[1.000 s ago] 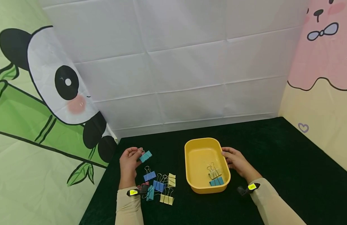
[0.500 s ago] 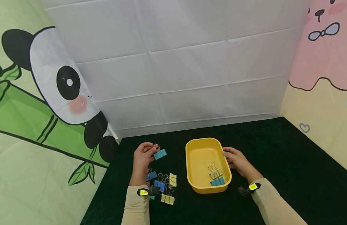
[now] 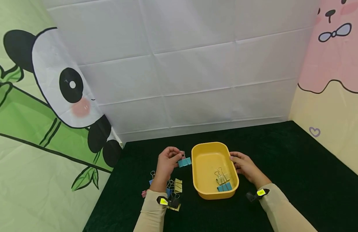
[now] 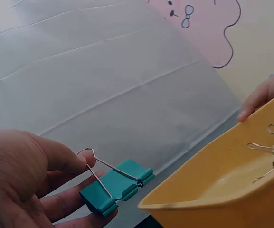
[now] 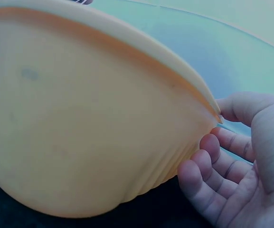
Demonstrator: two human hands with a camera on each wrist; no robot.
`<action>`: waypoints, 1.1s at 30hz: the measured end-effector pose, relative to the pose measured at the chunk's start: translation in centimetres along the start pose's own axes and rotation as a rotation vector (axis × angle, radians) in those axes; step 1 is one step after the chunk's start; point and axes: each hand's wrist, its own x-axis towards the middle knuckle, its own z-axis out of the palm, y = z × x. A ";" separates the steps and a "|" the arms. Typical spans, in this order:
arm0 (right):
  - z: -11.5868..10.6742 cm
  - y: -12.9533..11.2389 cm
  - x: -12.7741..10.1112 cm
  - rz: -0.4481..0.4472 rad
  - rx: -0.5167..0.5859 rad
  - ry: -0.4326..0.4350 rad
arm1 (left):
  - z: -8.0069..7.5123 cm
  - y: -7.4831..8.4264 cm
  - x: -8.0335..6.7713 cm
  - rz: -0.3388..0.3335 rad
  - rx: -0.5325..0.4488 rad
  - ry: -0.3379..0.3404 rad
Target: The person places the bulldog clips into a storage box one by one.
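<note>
My left hand [image 3: 166,164] pinches the wire handle of a teal binder clip [image 3: 184,162] between thumb and fingers, just left of the yellow plastic bin [image 3: 205,161]. In the left wrist view the clip's teal body [image 4: 122,183] hangs near the bin's rim, outside it. My right hand [image 3: 246,168] holds the bin's right side, thumb at the rim and curled fingers against the ribbed outer wall [image 5: 160,171]. Inside the bin lie a blue binder clip [image 3: 224,187] and a pale yellow one [image 3: 223,178].
Under and beside my left forearm lies a group of binder clips, partly hidden: a yellow one [image 3: 178,186], a blue one [image 3: 169,192], a pink one [image 3: 144,193]. The dark green tabletop [image 3: 283,154] meets a white cloth backdrop [image 3: 196,109] behind.
My left hand has carried the teal binder clip rightward, from above the loose clips to beside the bin's left rim. The right hand and bin have stayed almost still.
</note>
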 end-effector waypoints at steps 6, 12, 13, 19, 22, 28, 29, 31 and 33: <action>0.2 -0.1 -0.1 0.005 0.002 -0.010 | 1.3 -0.2 -0.3 0.003 0.005 -0.066; 0.5 -0.3 -0.3 0.009 0.003 -0.009 | 2.7 -0.3 -0.8 -0.022 -0.011 -0.099; 0.5 -0.3 -0.3 0.008 0.000 -0.008 | 3.0 -0.4 -0.9 -0.023 -0.013 -0.105; 0.8 -0.2 -0.3 -0.001 -0.014 0.000 | 4.4 -0.5 -1.6 -0.034 -0.019 -0.124; 0.8 -0.2 -0.2 0.002 -0.016 0.007 | 4.8 -0.4 -1.7 -0.037 -0.024 -0.126; 0.6 -0.1 -0.1 -0.002 -0.017 0.006 | 5.1 -0.4 -1.9 -0.037 -0.014 -0.135; 0.6 -0.1 -0.1 -0.003 -0.016 0.005 | 5.2 -0.4 -1.8 -0.037 -0.008 -0.140; 0.7 -0.2 -0.2 -0.001 -0.013 0.006 | 5.2 -0.6 -1.8 -0.039 0.007 -0.150; 0.7 -0.3 -0.3 0.000 -0.015 0.005 | 5.2 -0.6 -1.8 -0.040 0.013 -0.167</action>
